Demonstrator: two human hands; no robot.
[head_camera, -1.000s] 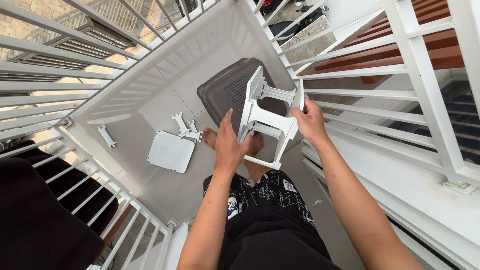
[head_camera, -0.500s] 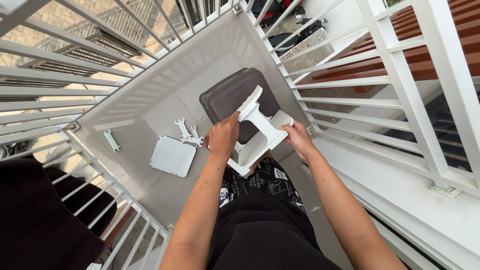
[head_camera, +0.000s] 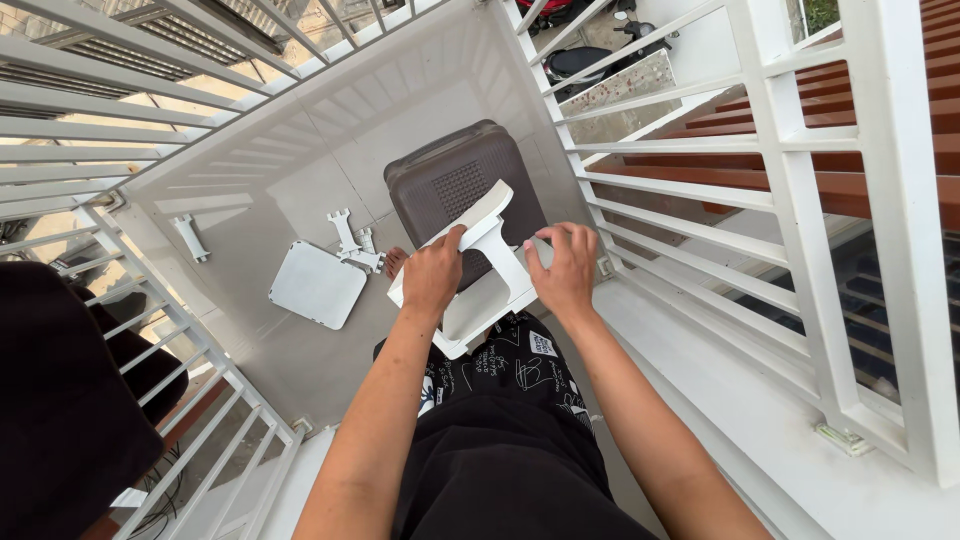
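Note:
I stand on a small white balcony and hold a white plastic frame assembly (head_camera: 490, 250) in front of me. My left hand (head_camera: 432, 272) grips its left edge beside a flat upper panel. My right hand (head_camera: 565, 268) closes on its right side. Below the assembly stands a dark brown plastic stool (head_camera: 450, 175). On the floor to the left lie a white square panel (head_camera: 317, 284) and a white bracket piece (head_camera: 352, 240). My bare foot (head_camera: 395, 262) shows beside the bracket.
White metal railings (head_camera: 700, 200) enclose the balcony on all sides. Another small white bracket (head_camera: 189, 236) lies by the left railing. A dark object (head_camera: 60, 400) fills the lower left corner. Red roof tiles and a parked scooter (head_camera: 590, 60) lie beyond the right railing.
Both hands have lowered the white assembly and turned it from upright to lying flatter, closer to my body. My right hand shifted from its far upper corner down to its right side.

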